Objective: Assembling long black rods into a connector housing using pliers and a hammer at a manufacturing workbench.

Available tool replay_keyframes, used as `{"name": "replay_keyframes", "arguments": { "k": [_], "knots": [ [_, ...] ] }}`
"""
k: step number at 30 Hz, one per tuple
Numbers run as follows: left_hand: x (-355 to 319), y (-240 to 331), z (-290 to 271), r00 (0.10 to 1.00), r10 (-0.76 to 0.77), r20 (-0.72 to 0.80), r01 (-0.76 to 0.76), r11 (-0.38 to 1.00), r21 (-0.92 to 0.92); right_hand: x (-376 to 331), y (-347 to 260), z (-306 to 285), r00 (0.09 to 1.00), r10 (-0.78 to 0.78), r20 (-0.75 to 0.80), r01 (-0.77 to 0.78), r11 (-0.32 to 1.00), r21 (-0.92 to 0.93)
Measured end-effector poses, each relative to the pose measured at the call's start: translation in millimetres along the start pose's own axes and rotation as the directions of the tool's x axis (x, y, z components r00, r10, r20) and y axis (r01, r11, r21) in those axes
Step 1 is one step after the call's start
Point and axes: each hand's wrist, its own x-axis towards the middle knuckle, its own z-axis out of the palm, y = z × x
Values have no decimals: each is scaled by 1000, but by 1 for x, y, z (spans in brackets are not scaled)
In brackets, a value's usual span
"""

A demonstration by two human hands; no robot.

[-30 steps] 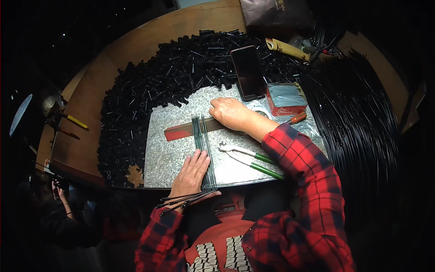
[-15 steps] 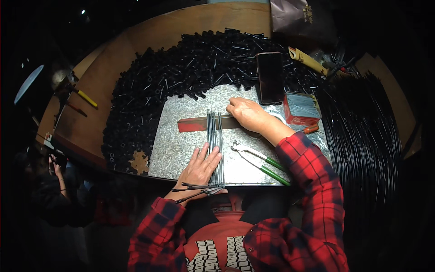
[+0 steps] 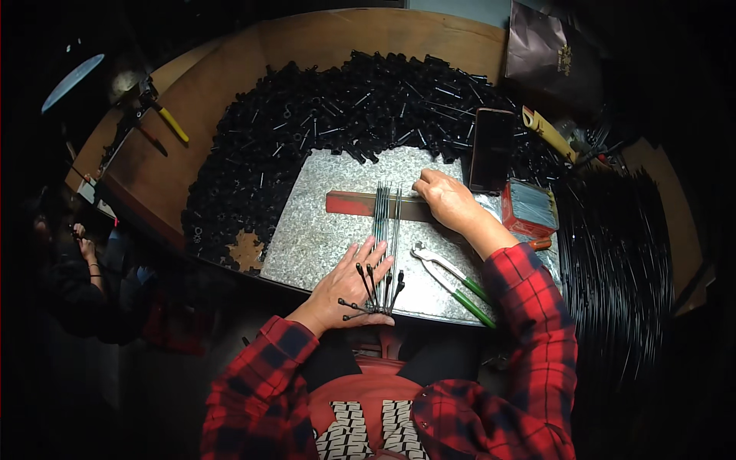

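Note:
Several thin dark wires (image 3: 381,230) lie side by side on a speckled metal sheet (image 3: 307,253), crossing a reddish-brown bar (image 3: 349,203). My left hand (image 3: 345,287) lies over their near part, fingers stretched out and flat, thumb along the sheet's near edge. By that thumb, several short black rods with knobbed ends (image 3: 371,284) fan out over the hand. My right hand (image 3: 448,201) is just right of the wires' far ends, above the bar, fingers curled and pressed together; what they hold, if anything, is hidden. Green-handled pliers (image 3: 452,280) lie between my forearms.
Behind the sheet is a large heap of small black parts (image 3: 353,100). A phone (image 3: 492,149) stands by a red box of thin rods (image 3: 530,208), with an orange-handled tool (image 3: 540,244) beside it. Long black wires (image 3: 613,268) fill the right side. Someone else's hand (image 3: 87,249) shows far left.
The whole view has shifted, so the bench sits further right. The black knobbed rods swung from pointing left across my left wrist to fanning upward over that hand. Both hands keep about the same pose.

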Motion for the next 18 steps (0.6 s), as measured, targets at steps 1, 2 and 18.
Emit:
{"name": "replay_keyframes", "arguments": {
  "k": [1,2,18],
  "knots": [
    [0,0,0,1000,7,9,-7,1000,1,0,0,1,1000,5,-10,-5,1000,-3],
    [0,-1,1,1000,16,19,-16,1000,2,0,0,1,1000,0,-7,0,1000,-6],
    [-3,-1,3,1000,-4,-9,4,1000,10,5,-7,3,1000,-16,23,17,999,-30]
  ]
}}
